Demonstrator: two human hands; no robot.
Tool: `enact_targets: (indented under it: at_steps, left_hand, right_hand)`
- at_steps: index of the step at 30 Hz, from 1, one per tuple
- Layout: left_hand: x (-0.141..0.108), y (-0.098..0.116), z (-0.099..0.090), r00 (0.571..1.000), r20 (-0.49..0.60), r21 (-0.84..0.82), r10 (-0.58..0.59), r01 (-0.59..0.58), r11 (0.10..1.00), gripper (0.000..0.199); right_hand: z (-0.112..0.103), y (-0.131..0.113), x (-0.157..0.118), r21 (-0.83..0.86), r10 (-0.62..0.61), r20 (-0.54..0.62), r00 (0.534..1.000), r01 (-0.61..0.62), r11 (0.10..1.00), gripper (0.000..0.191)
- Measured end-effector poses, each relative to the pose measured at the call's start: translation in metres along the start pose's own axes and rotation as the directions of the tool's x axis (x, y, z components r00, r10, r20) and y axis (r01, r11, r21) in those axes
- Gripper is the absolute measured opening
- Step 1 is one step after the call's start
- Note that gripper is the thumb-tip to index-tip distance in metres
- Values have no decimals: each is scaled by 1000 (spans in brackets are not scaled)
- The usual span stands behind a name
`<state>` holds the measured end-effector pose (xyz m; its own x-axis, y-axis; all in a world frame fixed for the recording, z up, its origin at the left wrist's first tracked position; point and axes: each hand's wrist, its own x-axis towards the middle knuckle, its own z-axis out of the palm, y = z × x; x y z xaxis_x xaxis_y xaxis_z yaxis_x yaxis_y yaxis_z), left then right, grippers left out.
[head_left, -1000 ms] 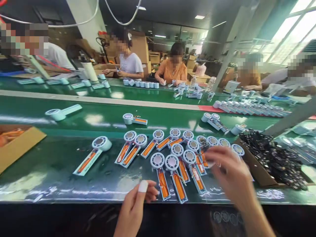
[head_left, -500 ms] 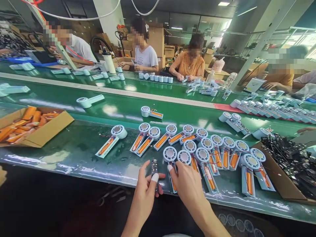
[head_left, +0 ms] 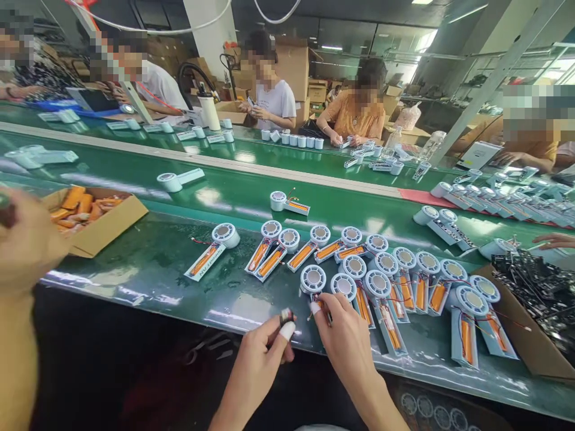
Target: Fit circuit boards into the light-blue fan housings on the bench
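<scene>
My left hand (head_left: 260,362) has a white cover on its thumb and pinches a small dark circuit board (head_left: 286,316) just off the table's front edge. The board is now tilted and slightly blurred. My right hand (head_left: 348,338), also with a white-covered thumb, is closed at the neck of a light-blue handheld fan (head_left: 313,279), its fingertips on thin reddish wires. The hand hides most of that fan's handle. Several similar fans (head_left: 378,283) lie close by, their handles uncovered and showing orange batteries and loose wires.
A carton of orange batteries (head_left: 108,230) stands left, with another person's blurred hand (head_left: 27,239) in front. A carton of dark circuit boards (head_left: 534,299) sits right. A green conveyor (head_left: 233,200) carries fans behind the table (head_left: 166,299). Several people work across it.
My left hand has turned the circuit board from upright to tilted. My right fingertips have closed on the wires at the fan's neck. Another person's hand has come in at left.
</scene>
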<state>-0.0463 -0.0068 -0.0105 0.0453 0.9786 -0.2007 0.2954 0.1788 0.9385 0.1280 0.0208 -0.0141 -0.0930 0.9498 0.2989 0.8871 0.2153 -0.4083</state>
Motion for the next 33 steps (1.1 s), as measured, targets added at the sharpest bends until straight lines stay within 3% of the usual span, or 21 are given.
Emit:
enact_targets:
  at_steps: [4, 7, 12, 16, 19, 23, 25, 29, 33]
  left_hand:
    - [5, 7, 5, 961, -177, 293, 212, -154, 943, 42]
    - [11, 5, 12, 935, -224, 259, 274, -214, 942, 34]
    - [21, -5, 18, 989, -124, 5, 81, -81, 997, 33]
    - [22, -8, 22, 988, -145, -53, 52, -61, 997, 31]
    - [21, -10, 25, 989, -144, -119, 35, -53, 992, 26]
    - [19, -13, 30, 984, -178, -154, 9, -37, 987, 27]
    - [19, -11, 32, 985, -174, -143, 17, -42, 989, 29]
    - [20, -4, 28, 987, -162, -174, 17, -46, 984, 27]
    - [20, 2, 21, 977, -212, -175, -24, -14, 984, 25]
  right_hand:
    - [5, -4, 2, -12, -19, -1, 1000, 19, 1000, 21]
    - [11, -9, 4, -67, -30, -19, 999, 29, 997, 23]
    - [15, -11, 7, -68, -77, -27, 997, 75, 995, 27]
    - [11, -5, 6, 147, -122, -47, 991, 128, 981, 28]
    - [7, 1, 4, 386, -62, -24, 998, 67, 920, 22]
    - [1, 3, 2, 571, 29, 129, 991, -98, 815, 18]
    - [-1, 3, 1, 576, 4, 164, 987, -99, 811, 19]
    - [0, 2, 3, 476, -120, 127, 985, 46, 878, 16]
    - [3, 2, 3, 411, -141, 99, 985, 88, 908, 20]
